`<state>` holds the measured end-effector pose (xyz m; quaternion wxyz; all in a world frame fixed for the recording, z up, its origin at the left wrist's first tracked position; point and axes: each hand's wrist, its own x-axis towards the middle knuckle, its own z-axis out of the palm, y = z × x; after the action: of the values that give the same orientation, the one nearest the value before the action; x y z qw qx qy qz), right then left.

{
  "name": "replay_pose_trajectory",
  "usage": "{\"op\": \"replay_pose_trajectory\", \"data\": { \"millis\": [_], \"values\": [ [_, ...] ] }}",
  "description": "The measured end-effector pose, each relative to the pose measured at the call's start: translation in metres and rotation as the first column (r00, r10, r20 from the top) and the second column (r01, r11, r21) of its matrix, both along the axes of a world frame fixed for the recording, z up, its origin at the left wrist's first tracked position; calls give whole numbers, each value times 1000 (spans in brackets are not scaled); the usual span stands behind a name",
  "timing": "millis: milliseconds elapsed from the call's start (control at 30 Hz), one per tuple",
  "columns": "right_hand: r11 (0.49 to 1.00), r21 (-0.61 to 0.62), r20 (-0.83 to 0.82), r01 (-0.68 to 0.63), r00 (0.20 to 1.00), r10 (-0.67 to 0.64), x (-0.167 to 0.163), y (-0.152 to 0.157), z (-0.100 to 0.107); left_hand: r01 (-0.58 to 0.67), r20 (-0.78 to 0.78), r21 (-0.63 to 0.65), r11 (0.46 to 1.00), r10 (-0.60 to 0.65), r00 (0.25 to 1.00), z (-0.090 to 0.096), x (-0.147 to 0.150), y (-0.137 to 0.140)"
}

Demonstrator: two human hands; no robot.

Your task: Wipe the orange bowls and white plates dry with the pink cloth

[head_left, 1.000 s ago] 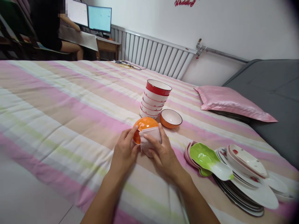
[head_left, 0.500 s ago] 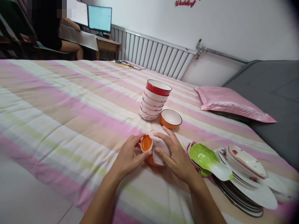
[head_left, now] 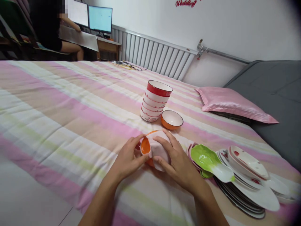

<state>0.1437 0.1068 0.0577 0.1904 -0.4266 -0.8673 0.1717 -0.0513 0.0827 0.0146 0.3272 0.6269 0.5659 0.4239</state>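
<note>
This is a bedroom in a home: below the hands (head_left: pixel 129 155) spreads a bed (head_left: pixel 70 135) under a striped quilt (head_left: pixel 54 103), and farther off to their right a pink pillow (head_left: pixel 232 102) lies by a grey headboard (head_left: pixel 270 84). Beyond them are a ribbed radiator (head_left: pixel 152 56) and a white wall (head_left: pixel 230 28) with red "Wedding" lettering (head_left: pixel 185 3). Far to their left, a person (head_left: pixel 45 28) sits before two monitors (head_left: pixel 100 19).

A glossy orange bowl (head_left: pixel 145 146) is tilted, a pale cloth (head_left: pixel 159 150) covering part of it.
</note>
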Motion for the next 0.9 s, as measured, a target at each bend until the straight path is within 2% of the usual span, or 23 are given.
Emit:
{"op": "replay_pose_trajectory", "data": {
  "millis": [233, 500, 900],
  "values": [
    [998, 56, 58, -1, 998, -2, -4, -3, 0, -95, -41, -8, 995, 95, 995, 1, 3, 2],
    [990, 140, 28, -7, 1000, 3, -12, -1, -10, -168, -61, -2, 986, 168, 984, 2, 4, 3],
    [984, 175, 17, -27, 1000, 24, -19, 1, -18, -266, -59, -81, 961, 261, 963, 4, 7, 3]
  ]
}}
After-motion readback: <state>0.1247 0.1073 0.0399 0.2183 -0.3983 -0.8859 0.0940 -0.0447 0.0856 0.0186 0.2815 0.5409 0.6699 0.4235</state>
